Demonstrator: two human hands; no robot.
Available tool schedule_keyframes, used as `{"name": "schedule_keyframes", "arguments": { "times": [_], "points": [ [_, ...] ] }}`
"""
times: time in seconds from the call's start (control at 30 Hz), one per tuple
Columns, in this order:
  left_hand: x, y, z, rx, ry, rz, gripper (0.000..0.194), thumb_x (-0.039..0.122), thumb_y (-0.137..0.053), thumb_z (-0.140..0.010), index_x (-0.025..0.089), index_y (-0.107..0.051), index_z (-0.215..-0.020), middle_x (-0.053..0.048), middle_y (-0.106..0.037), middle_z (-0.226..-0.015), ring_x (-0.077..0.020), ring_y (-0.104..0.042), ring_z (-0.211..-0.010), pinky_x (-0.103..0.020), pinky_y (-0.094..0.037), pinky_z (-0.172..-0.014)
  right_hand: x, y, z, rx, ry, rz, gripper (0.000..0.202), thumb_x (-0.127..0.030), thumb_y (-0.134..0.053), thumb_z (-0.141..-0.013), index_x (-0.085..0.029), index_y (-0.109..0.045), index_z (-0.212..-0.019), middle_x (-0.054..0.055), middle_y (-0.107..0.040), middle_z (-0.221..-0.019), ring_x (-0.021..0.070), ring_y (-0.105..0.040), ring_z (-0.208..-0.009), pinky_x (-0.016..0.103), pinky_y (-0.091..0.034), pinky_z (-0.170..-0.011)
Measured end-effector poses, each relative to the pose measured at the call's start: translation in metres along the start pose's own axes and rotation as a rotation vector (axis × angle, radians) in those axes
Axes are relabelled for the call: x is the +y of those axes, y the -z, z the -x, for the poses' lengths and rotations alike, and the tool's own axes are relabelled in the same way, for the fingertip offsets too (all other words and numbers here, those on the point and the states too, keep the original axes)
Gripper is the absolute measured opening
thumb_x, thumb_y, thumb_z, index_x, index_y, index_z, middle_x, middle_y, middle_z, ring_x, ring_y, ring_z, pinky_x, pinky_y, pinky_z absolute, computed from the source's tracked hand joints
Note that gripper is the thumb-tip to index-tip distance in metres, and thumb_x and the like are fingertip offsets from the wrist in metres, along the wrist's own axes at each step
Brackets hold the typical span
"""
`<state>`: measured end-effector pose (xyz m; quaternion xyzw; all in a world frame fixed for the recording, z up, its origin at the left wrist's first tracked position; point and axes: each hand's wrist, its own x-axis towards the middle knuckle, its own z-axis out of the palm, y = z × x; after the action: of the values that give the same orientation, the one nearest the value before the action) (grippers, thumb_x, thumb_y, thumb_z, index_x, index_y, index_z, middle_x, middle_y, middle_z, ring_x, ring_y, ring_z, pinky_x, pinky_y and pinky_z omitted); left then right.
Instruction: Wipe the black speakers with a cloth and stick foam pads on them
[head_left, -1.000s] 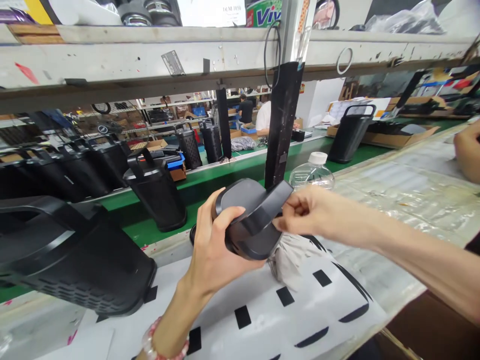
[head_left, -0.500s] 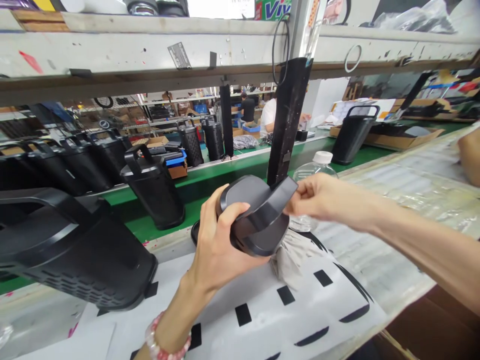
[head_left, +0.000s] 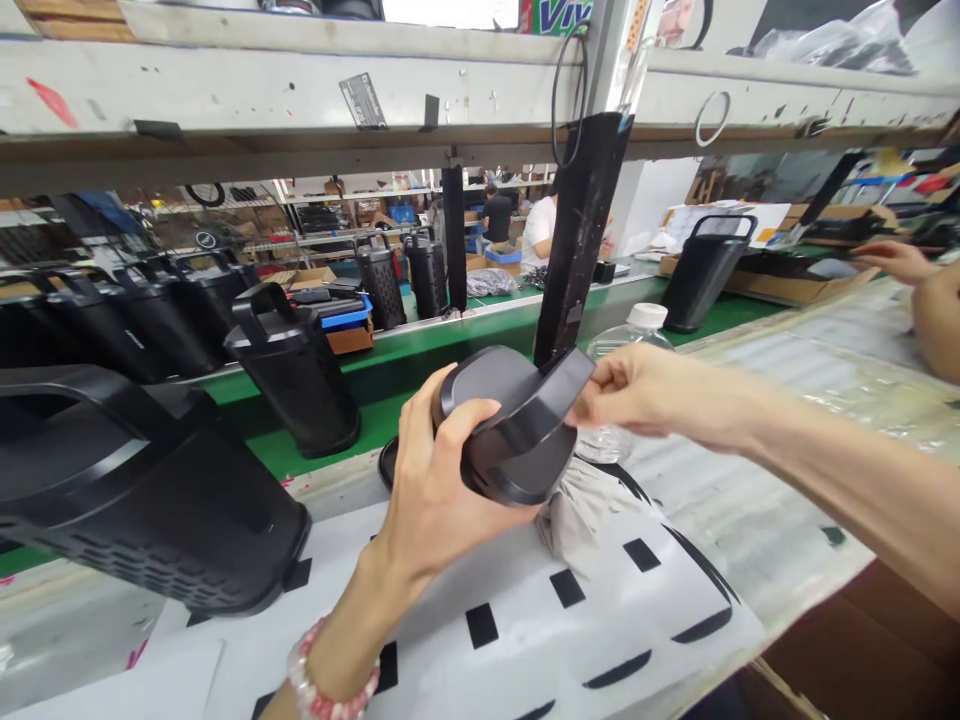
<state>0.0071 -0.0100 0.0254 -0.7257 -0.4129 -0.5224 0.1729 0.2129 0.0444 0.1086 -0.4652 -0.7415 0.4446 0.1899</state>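
A black handled housing (head_left: 517, 425) is tilted at the centre of the view, its handle standing up from the top face. My left hand (head_left: 442, 460) wraps round its near left side, the thumb on the top. At the right end of the handle, my right hand (head_left: 626, 395) has its fingers pinched together against the edge; whatever lies between the fingertips is hidden. Beneath the housing, a grey cloth (head_left: 574, 510) lies crumpled on a white sheet (head_left: 525, 640) with black squares.
Large black housing (head_left: 150, 490) at left; another (head_left: 296, 380) on the green belt (head_left: 390, 400). Clear bottle (head_left: 634, 330) stands behind my right hand. A black post (head_left: 581, 240) rises beyond. Another person's hand (head_left: 900, 262) is at far right. A cardboard box (head_left: 847, 640) sits lower right.
At the far right, another person's hand has come into view, reaching over the bench. The view has shifted slightly. Both my hands keep nearly the same hold on the housing.
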Motion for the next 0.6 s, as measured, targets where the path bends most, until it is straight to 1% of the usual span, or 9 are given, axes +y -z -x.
{"name": "schedule_keyframes", "arguments": {
  "times": [0.13, 0.2, 0.27, 0.33, 0.4, 0.5, 0.6],
  "points": [
    [-0.002, 0.001, 0.0, -0.02, -0.001, 0.017, 0.078, 0.034, -0.087, -0.055, 0.022, -0.045, -0.12, -0.019, -0.047, -0.135, -0.0344, -0.053, -0.123, -0.046, -0.05, -0.096, 0.0, 0.001, 0.002, 0.005, -0.007, 0.019, 0.04, -0.037, -0.076, -0.065, -0.018, -0.047, -0.046, -0.008, -0.028, -0.045, 0.0043, -0.02, -0.043, 0.024, -0.01, -0.041],
    [-0.006, 0.003, 0.0, 0.005, 0.017, 0.027, 0.08, 0.037, -0.086, -0.054, 0.024, -0.044, -0.121, -0.017, -0.049, -0.133, -0.0345, -0.055, -0.121, -0.047, -0.052, -0.093, 0.0, 0.003, 0.005, 0.045, 0.008, -0.059, 0.043, -0.039, -0.081, -0.062, -0.018, -0.047, -0.047, -0.009, -0.029, -0.043, 0.0038, -0.021, -0.042, 0.024, -0.011, -0.041],
    [-0.012, 0.005, 0.0, 0.051, 0.097, 0.036, 0.082, 0.041, -0.085, -0.055, 0.025, -0.043, -0.123, -0.015, -0.053, -0.126, -0.033, -0.06, -0.112, -0.046, -0.055, -0.086, 0.002, 0.002, 0.008, 0.096, 0.079, -0.222, 0.045, -0.042, -0.084, -0.06, -0.018, -0.047, -0.05, -0.009, -0.033, -0.041, 0.0039, -0.026, -0.04, 0.023, -0.014, -0.042],
    [-0.018, 0.009, 0.0, 0.096, 0.225, 0.052, 0.082, 0.044, -0.084, -0.055, 0.024, -0.044, -0.124, -0.012, -0.057, -0.116, -0.0289, -0.063, -0.099, -0.044, -0.056, -0.078, 0.004, -0.003, 0.012, 0.096, 0.164, -0.381, 0.044, -0.045, -0.083, -0.063, -0.018, -0.049, -0.054, -0.008, -0.038, -0.039, 0.0043, -0.029, -0.039, 0.023, -0.015, -0.042],
    [-0.021, 0.014, -0.002, 0.136, 0.326, 0.068, 0.081, 0.046, -0.084, -0.053, 0.023, -0.046, -0.121, -0.009, -0.057, -0.111, -0.0237, -0.063, -0.089, -0.038, -0.056, -0.072, 0.006, -0.011, 0.014, 0.091, 0.224, -0.483, 0.043, -0.047, -0.082, -0.066, -0.018, -0.052, -0.057, -0.007, -0.041, -0.041, 0.0044, -0.029, -0.039, 0.022, -0.016, -0.042],
    [-0.019, 0.02, -0.006, 0.157, 0.366, 0.092, 0.079, 0.044, -0.085, -0.05, 0.022, -0.049, -0.117, -0.006, -0.056, -0.111, -0.0199, -0.061, -0.087, -0.032, -0.055, -0.07, 0.005, -0.023, 0.015, 0.066, 0.281, -0.574, 0.04, -0.046, -0.08, -0.069, -0.018, -0.053, -0.06, -0.007, -0.042, -0.044, 0.0046, -0.029, -0.04, 0.022, -0.016, -0.041],
    [-0.011, 0.025, -0.009, 0.155, 0.371, 0.155, 0.077, 0.041, -0.085, -0.051, 0.023, -0.05, -0.117, -0.005, -0.055, -0.112, -0.0186, -0.061, -0.089, -0.029, -0.055, -0.071, 0.002, -0.029, 0.013, 0.052, 0.338, -0.629, 0.037, -0.043, -0.079, -0.073, -0.018, -0.054, -0.061, -0.008, -0.041, -0.043, 0.0042, -0.027, -0.04, 0.021, -0.017, -0.04]
  ]
}}
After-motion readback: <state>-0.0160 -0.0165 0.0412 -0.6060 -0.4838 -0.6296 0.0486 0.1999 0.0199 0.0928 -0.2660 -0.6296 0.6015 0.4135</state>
